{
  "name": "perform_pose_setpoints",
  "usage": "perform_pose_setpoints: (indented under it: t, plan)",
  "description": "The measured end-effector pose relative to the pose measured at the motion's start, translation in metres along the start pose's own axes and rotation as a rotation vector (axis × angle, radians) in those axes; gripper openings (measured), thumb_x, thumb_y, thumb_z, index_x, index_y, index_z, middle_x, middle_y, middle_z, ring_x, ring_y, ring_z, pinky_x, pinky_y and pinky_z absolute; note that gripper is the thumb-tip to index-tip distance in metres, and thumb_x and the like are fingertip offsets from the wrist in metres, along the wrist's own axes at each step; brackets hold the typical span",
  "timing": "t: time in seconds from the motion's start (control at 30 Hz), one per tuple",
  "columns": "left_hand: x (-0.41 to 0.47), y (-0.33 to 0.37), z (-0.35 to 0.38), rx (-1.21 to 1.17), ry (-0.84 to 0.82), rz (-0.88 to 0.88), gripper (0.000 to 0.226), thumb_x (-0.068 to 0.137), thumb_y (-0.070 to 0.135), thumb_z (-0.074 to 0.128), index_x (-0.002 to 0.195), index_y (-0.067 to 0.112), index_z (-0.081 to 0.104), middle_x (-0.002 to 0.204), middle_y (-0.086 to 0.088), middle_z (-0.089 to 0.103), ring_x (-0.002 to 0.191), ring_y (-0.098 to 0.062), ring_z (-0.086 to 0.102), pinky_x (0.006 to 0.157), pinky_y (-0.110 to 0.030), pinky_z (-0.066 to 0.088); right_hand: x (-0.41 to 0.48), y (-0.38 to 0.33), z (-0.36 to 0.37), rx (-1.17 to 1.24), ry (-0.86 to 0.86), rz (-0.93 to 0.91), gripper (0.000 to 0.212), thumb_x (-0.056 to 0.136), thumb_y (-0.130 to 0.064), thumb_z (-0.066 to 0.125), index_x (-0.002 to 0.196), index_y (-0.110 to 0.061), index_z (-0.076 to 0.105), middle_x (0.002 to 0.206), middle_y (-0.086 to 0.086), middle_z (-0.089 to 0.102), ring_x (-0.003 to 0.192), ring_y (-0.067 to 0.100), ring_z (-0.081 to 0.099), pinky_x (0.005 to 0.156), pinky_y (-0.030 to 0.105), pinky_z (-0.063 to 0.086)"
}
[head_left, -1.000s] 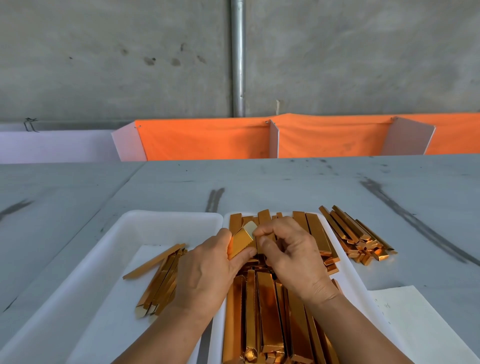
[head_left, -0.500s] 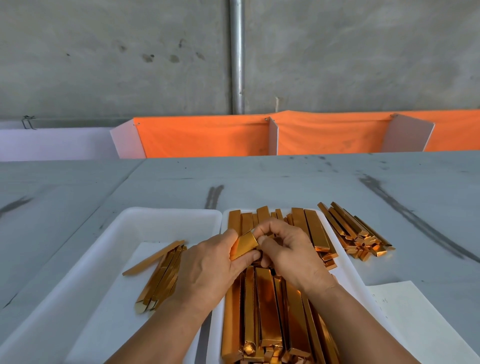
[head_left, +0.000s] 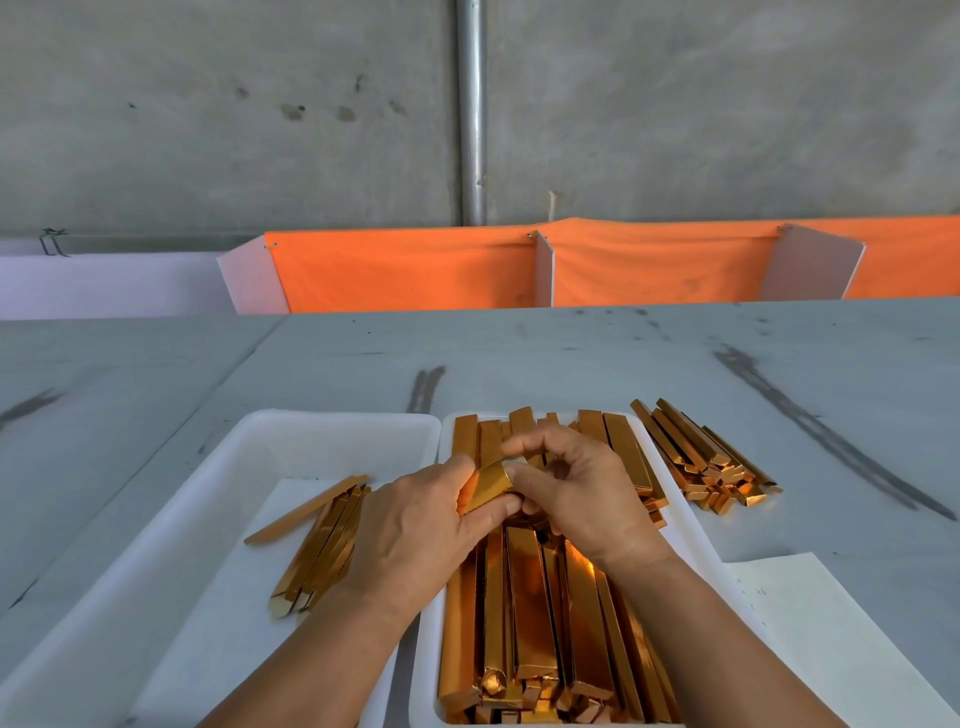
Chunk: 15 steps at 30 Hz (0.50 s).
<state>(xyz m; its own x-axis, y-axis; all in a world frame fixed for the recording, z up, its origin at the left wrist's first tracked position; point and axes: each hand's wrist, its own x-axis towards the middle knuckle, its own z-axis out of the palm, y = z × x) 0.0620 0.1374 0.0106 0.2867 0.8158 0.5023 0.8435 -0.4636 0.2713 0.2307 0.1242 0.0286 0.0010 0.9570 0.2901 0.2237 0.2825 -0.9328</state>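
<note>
Now my left grip (head_left: 415, 535) and right grip (head_left: 587, 499) pinch a shiny gold box (head_left: 488, 491). Boxes (head_left: 524, 597) fill the right tray (head_left: 423, 675), strips (head_left: 324, 545) the left tray (head_left: 337, 418).

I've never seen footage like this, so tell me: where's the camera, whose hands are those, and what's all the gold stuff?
No machine here: a person works with bare hands, and the picture comes from a camera worn on the head, looking down. The left hand and right hand together pinch one folded gold piece above the right tray, which is packed with long gold boxes. The left tray holds a small bundle of gold strips. A heap of gold pieces lies on the grey table, near a white sheet.
</note>
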Motion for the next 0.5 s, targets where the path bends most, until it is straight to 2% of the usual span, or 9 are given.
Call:
perform_pose_setpoints:
  t: [0.1,0.2,0.27,0.4,0.5]
  plan:
    - [0.0,0.0004,0.0003,0.034,-0.017,-0.01,0.05,0.074,0.082,0.031,0.08,0.033,0.035,0.057,0.012,0.037,0.051,-0.005,0.04,0.049,-0.018,0.029,-0.0004,0.0009,0.0027,-0.118,0.078,-0.101,0.024,0.086,-0.01,0.074,0.086,-0.034,0.072,0.093,-0.01,0.065,0.07,-0.001,0.06,0.062,0.014,0.049]
    - [0.0001,0.0003,0.0007,0.045,-0.024,-0.019,0.051,0.073,0.082,0.027,0.081,0.033,0.035,0.058,0.013,0.037,0.051,-0.004,0.041,0.05,-0.018,0.029,-0.0012,0.0008,0.0047,-0.188,0.104,-0.157,0.025,0.086,-0.008,0.074,0.083,-0.033,0.072,0.094,-0.01,0.066,0.083,-0.001,0.061,0.068,0.011,0.048]
    - [0.0001,0.0008,0.0001,0.036,-0.022,-0.019,0.05,0.073,0.082,0.028,0.08,0.033,0.034,0.057,0.014,0.035,0.049,-0.003,0.037,0.048,-0.017,0.025,-0.0011,0.001,0.0044,-0.169,0.097,-0.116,0.022,0.087,-0.01,0.074,0.08,-0.031,0.074,0.091,-0.011,0.067,0.081,-0.002,0.061,0.067,0.011,0.049]
    - [0.0002,0.0009,-0.001,0.044,-0.021,-0.018,0.051,0.073,0.083,0.028,0.079,0.032,0.032,0.056,0.014,0.033,0.046,-0.001,0.033,0.047,-0.015,0.021,-0.0004,0.0,0.0035,-0.057,0.055,0.0,0.017,0.09,-0.015,0.07,0.084,-0.03,0.076,0.089,-0.012,0.069,0.066,-0.002,0.061,0.054,0.009,0.045]
    - [0.0008,0.0004,-0.0012,0.072,-0.014,-0.043,0.054,0.072,0.084,0.025,0.08,0.031,0.032,0.056,0.014,0.035,0.046,-0.001,0.034,0.046,-0.015,0.021,-0.002,-0.0022,0.0036,0.017,0.029,0.029,0.018,0.094,-0.017,0.065,0.09,-0.031,0.077,0.089,-0.013,0.071,0.06,-0.008,0.06,0.053,0.007,0.044]
